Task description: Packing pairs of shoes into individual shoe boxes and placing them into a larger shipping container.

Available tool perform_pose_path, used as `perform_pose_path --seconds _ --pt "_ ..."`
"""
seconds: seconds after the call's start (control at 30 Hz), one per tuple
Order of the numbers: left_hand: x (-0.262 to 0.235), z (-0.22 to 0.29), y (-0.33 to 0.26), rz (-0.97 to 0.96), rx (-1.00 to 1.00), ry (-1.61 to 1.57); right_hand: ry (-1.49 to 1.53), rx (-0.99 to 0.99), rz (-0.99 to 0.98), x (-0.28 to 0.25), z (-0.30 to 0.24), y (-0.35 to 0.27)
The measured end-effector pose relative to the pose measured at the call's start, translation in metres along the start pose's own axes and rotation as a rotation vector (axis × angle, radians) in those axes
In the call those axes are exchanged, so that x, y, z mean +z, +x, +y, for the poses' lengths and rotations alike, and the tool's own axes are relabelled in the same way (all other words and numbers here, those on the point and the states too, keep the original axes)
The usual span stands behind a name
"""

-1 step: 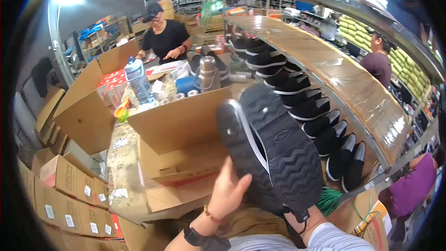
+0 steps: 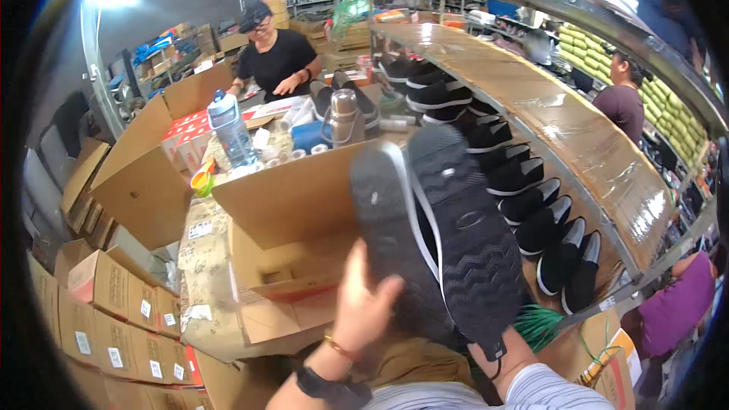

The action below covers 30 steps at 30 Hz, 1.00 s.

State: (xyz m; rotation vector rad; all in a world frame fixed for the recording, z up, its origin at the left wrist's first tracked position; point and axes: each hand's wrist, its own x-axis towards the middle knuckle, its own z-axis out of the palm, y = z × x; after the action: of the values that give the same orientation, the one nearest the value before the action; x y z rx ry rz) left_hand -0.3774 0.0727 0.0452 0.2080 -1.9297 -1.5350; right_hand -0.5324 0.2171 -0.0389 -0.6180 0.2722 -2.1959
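Note:
A pair of black shoes [image 2: 463,231] is held up in front of me, patterned soles facing me and pale edging between them. My right hand is mostly hidden behind the pair; only its wrist shows below the heels, and the shoes rest in its grip. At the lower left edge of the pair is my left hand [image 2: 366,300], thumb and fingers apart, slightly blurred. Its thumb overlaps the nearer sole; whether it touches is unclear. An opened cardboard box [image 2: 285,212] stands on the table just left of the shoes.
Black shoes [image 2: 516,175] line the rack [image 2: 566,137] at right. A water bottle [image 2: 228,133], a metal flask [image 2: 344,114] and white rolls stand behind the box. Stacked cartons [image 2: 114,319] fill the lower left. A co-worker in black [image 2: 277,64] is across the table.
My left hand has shifted slightly left and down along the shoes. The pair has tilted a little and its toes have risen slightly.

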Motion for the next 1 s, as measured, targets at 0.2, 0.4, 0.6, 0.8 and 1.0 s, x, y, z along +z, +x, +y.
perform_pose_path --seconds 0.2,0.4,0.6,0.8,1.0 --pt "-0.091 -0.025 0.031 0.232 0.53 0.8 0.26 0.163 -0.077 0.019 0.017 0.029" --pt "-0.128 -0.041 0.028 -0.139 0.631 1.111 0.096 0.154 0.185 0.057 0.026 0.066" --pt "-0.217 -0.061 0.063 0.593 0.447 0.702 -1.828 -0.928 -0.446 0.098 0.043 0.15" --pt "-0.241 -0.11 0.063 0.217 -0.028 0.647 -1.845 -0.566 -0.016 0.042 0.022 0.159" --pt "-0.188 -0.126 0.058 0.274 0.155 0.67 -2.197 -0.136 0.283 -0.01 0.072 0.134"
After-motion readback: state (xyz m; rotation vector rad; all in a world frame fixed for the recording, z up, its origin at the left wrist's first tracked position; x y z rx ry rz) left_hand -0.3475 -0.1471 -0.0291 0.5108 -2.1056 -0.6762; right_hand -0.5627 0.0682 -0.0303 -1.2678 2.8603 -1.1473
